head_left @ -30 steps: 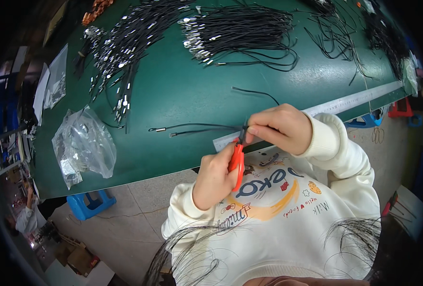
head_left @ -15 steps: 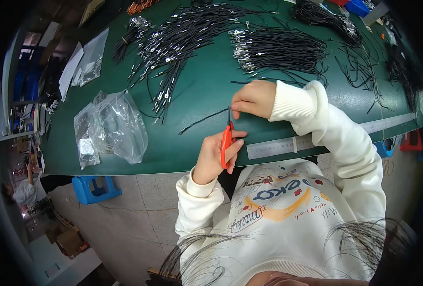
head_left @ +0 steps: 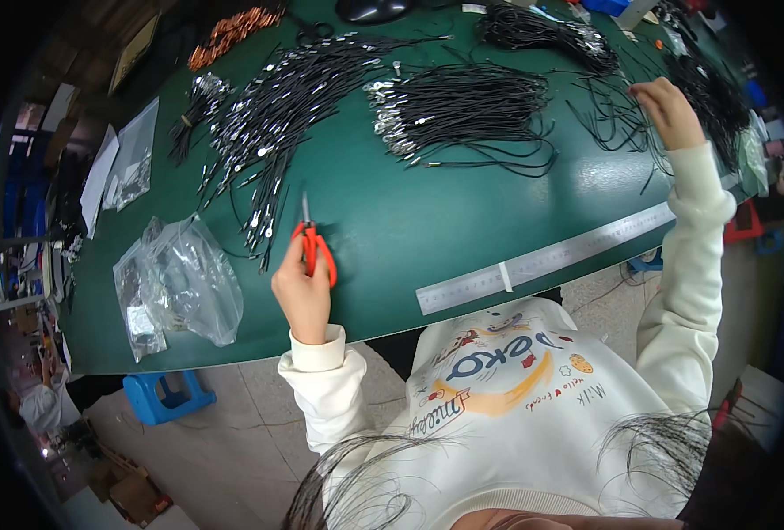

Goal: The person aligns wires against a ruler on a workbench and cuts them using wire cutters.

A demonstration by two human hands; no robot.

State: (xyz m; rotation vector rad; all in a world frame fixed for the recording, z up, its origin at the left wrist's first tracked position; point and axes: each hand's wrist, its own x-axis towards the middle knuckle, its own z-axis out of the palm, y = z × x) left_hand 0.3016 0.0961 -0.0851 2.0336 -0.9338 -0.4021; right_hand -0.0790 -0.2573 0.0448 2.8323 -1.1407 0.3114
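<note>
In my left hand (head_left: 304, 287), near the table's front edge, is a pair of red-handled scissors (head_left: 310, 247). Its blades point away from me, with no wire between them. My right hand (head_left: 670, 113) reaches to the far right, over a tangle of loose thin black wires (head_left: 608, 115). Its fingers are drawn together at the tips; whatever they may pinch is too small to make out. Between my hands lies a neat row of black wires with metal ring terminals (head_left: 463, 106). A looser heap of such terminated wires (head_left: 273, 110) spreads out beyond the scissors.
A steel ruler (head_left: 542, 259) lies along the front edge of the green table (head_left: 365, 221). Clear plastic bags (head_left: 184, 283) rest at the left. Copper-coloured parts (head_left: 233, 37) and a bundled wire group (head_left: 193, 115) sit at the back left. A blue stool (head_left: 167, 397) stands on the floor.
My right hand has swung away from the scissors to the far right wires. The left hand has moved left with the scissors. The single wire at the blades no longer shows there.
</note>
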